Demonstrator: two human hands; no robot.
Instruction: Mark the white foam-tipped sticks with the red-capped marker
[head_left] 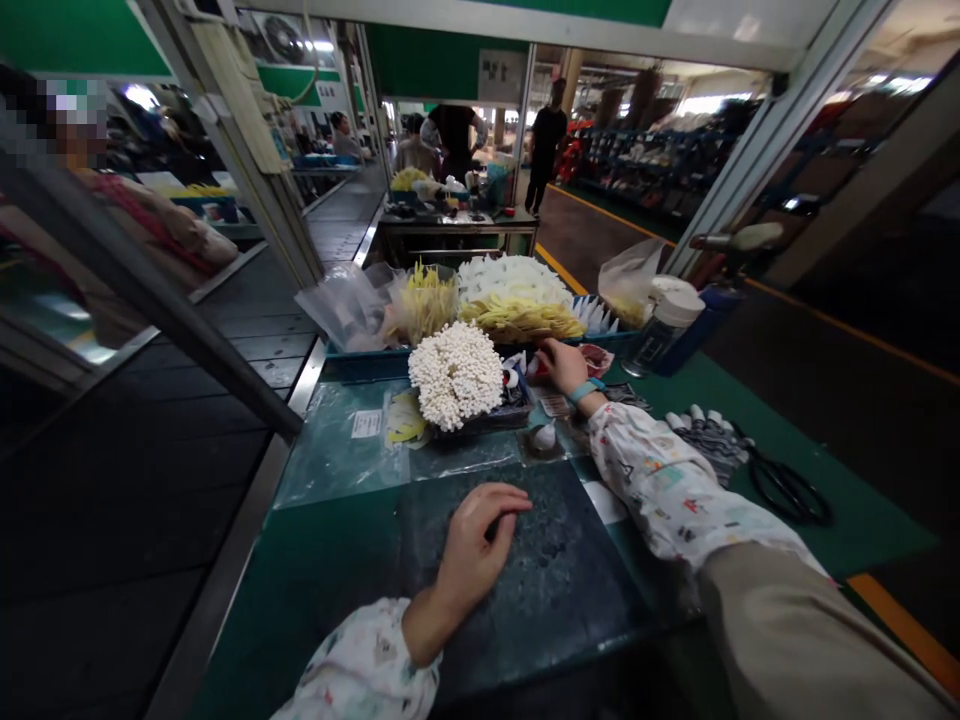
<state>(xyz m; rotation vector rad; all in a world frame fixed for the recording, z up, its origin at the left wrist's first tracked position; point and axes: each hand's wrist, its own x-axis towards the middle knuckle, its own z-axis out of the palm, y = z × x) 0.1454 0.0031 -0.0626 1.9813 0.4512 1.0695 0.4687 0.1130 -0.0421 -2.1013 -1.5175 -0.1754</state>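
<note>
My left hand [480, 545] rests on a dark mat [555, 580] near the front of the green bench, fingers curled together in a loose fist; whether they hold anything is hidden. My right hand [561, 366] reaches forward to small red-and-white parts [525, 370] beside a heap of white bead-like pieces [456, 374]. Its fingers are closed on something small I cannot make out. A blue band sits on that wrist.
A blue tray [352, 362] behind holds piles of yellow [521, 320] and white strips [510, 278] and plastic bags. A plastic jar [664, 325] stands at right. Work gloves [709, 435] and black scissors [787, 487] lie right. People work at benches far back.
</note>
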